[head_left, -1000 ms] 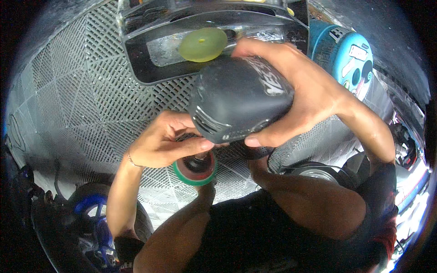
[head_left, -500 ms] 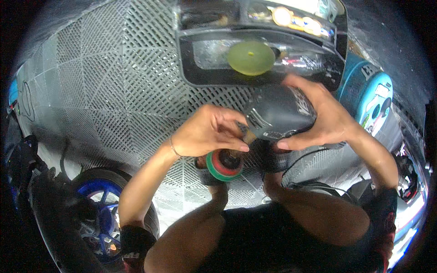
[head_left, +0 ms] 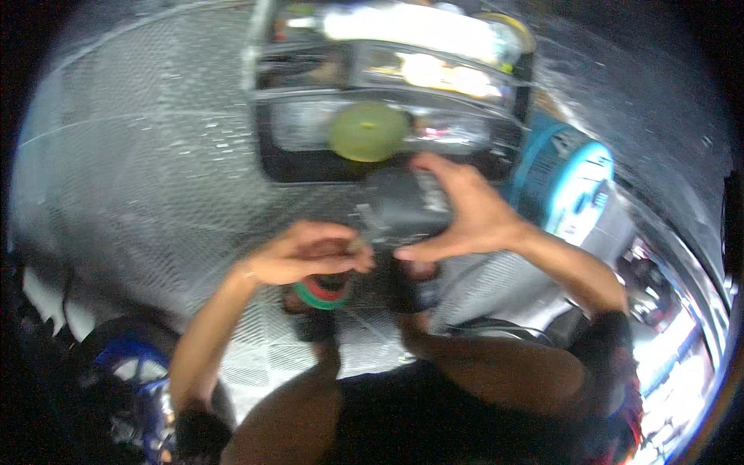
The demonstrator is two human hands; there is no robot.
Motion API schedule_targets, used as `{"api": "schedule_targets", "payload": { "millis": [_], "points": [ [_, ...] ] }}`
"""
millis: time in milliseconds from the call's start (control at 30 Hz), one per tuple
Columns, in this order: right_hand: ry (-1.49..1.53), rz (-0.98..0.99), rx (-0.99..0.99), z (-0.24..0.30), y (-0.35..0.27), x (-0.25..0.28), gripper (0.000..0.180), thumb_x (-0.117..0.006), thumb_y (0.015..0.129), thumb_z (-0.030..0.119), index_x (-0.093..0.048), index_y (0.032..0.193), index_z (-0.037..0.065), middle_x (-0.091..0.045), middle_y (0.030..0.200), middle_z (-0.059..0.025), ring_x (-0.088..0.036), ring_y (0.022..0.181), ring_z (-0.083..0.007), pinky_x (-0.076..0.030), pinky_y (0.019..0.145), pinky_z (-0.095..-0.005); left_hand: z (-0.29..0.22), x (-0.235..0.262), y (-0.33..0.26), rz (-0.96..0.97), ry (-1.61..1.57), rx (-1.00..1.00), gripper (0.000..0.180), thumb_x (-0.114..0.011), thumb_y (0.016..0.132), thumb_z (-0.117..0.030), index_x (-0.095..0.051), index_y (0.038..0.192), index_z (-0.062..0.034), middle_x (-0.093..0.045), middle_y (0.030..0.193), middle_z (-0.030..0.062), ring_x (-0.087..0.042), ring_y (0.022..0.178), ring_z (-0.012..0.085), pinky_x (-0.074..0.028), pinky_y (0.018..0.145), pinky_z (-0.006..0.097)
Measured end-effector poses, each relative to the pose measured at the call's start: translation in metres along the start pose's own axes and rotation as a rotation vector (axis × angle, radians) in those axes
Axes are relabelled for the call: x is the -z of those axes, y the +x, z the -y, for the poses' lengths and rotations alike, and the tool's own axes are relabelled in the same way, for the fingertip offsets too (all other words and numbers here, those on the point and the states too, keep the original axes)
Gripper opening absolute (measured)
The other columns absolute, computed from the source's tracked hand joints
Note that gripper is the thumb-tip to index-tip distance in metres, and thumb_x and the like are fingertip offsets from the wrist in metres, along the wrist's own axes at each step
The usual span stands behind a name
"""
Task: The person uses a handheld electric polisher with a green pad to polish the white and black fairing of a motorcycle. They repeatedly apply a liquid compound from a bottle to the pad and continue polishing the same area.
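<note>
My right hand is wrapped round a dark grey, bottle-shaped thing with pale print, lying on its side in the air. Its narrow end points toward my left hand, whose thumb and fingertips are pinched together near that end. Something small and brownish shows at the fingertips, too blurred to name. Below my left hand is a round pad with a green rim and red middle, partly hidden by that hand. A yellow-green round pad sits on the black cart's lower tray, beyond my hands.
A blue round drum stands right of the cart. A wheel with blue spokes is at the lower left. My feet are on grey grated floor tiles. A cable lies to the right of my feet.
The whole view has shifted and blurred, with the cart now lower and further left. Both hands keep much the same hold and spacing around the dark bottle-shaped thing.
</note>
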State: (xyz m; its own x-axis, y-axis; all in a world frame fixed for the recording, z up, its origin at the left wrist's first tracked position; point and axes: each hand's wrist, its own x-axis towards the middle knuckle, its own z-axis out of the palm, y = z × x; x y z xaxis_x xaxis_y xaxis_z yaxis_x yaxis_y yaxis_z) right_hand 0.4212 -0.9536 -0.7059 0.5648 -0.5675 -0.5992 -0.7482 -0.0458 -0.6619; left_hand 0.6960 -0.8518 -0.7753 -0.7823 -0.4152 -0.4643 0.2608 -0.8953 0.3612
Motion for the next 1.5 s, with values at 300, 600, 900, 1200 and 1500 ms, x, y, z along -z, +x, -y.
{"api": "schedule_targets", "payload": {
  "millis": [300,600,900,1200,1500],
  "points": [
    [0.189,0.002,0.062,-0.001,-0.002,-0.009,0.084,-0.093,0.053,0.040,-0.056,0.120,0.003,-0.070,0.100,-0.0158,-0.071,0.090,-0.0344,-0.050,0.086,-0.0403,-0.013,0.003,0.009,0.140,0.295,0.036,0.019,-0.071,0.094,-0.010,-0.071,0.106,0.0042,-0.073,0.106,0.0066,-0.065,0.103,0.0099,-0.052,0.091,0.028],
    [0.147,-0.024,0.091,-0.003,-0.010,-0.020,0.084,-0.093,0.054,0.038,-0.056,0.121,0.006,-0.067,0.108,-0.0118,-0.068,0.096,-0.0298,-0.048,0.087,-0.0402,0.004,0.009,0.004,-0.081,0.356,-0.004,0.027,-0.082,0.084,-0.007,-0.072,0.107,0.0033,-0.074,0.102,0.0069,-0.066,0.092,0.0081,-0.053,0.080,0.024],
    [0.135,-0.018,0.119,-0.009,-0.019,-0.026,0.086,-0.093,0.053,0.039,-0.056,0.123,0.007,-0.066,0.107,-0.0098,-0.067,0.098,-0.0298,-0.045,0.088,-0.0378,0.018,0.005,0.007,0.030,0.353,-0.006,0.026,-0.077,0.089,-0.007,-0.070,0.110,0.0041,-0.072,0.095,0.0052,-0.067,0.093,0.0125,-0.055,0.085,0.027],
    [0.184,0.030,0.122,-0.010,-0.021,-0.033,0.087,-0.093,0.053,0.036,-0.054,0.126,0.008,-0.064,0.112,-0.0084,-0.066,0.101,-0.0275,-0.042,0.089,-0.0381,0.023,0.004,0.006,0.154,0.413,-0.011,0.027,-0.082,0.086,-0.013,-0.069,0.103,0.0032,-0.068,0.088,0.0008,-0.059,0.081,0.0057,-0.048,0.072,0.024],
    [0.220,0.054,0.130,-0.018,-0.014,-0.036,0.087,-0.093,0.052,0.034,-0.054,0.126,0.008,-0.064,0.113,-0.0083,-0.065,0.103,-0.0275,-0.042,0.090,-0.0384,0.028,0.007,0.001,0.089,0.174,0.016,0.028,-0.080,0.088,-0.013,-0.069,0.109,0.0027,-0.071,0.102,0.0037,-0.064,0.092,0.0079,-0.053,0.082,0.025]
  ]
}}
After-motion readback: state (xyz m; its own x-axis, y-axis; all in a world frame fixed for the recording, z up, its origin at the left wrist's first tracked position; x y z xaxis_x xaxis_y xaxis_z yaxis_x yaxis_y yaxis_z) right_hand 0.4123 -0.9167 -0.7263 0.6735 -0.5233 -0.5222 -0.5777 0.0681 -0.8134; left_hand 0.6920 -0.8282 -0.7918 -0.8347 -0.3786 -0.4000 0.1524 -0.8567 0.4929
